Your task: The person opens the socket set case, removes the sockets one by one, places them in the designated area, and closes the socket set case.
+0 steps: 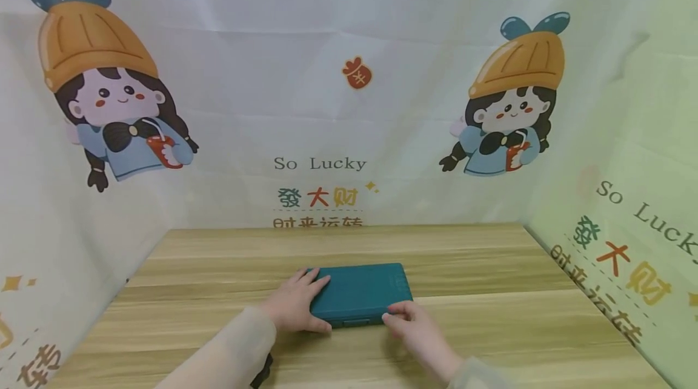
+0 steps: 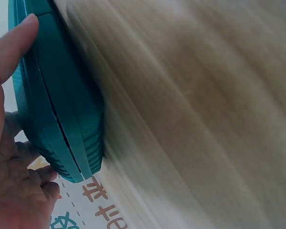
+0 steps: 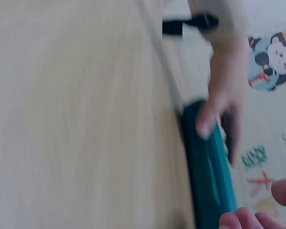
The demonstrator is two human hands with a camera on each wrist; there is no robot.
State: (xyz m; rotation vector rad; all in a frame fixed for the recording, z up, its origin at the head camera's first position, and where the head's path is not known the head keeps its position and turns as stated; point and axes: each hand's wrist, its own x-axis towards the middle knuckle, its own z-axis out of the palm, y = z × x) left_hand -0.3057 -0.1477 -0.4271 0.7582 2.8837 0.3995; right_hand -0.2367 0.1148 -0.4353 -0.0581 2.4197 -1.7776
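A closed teal case [image 1: 360, 289] lies flat on the wooden table, its latch side towards me. At its left end is my left hand [image 1: 291, 301], fingers over the lid's edge and thumb along the front. The left wrist view shows that thumb on the front side of the case [image 2: 62, 95] and bent fingers at its end. Around the front right corner is my right hand [image 1: 417, 331], fingertips at the edge. In the right wrist view, the right fingertips [image 3: 245, 220] are beside the case [image 3: 207, 167], with a gap to the thumb.
The wooden table [image 1: 491, 268] meets a printed cloth backdrop [image 1: 403, 134] at the back and both sides. A black strap [image 1: 263, 371] shows under the left sleeve.
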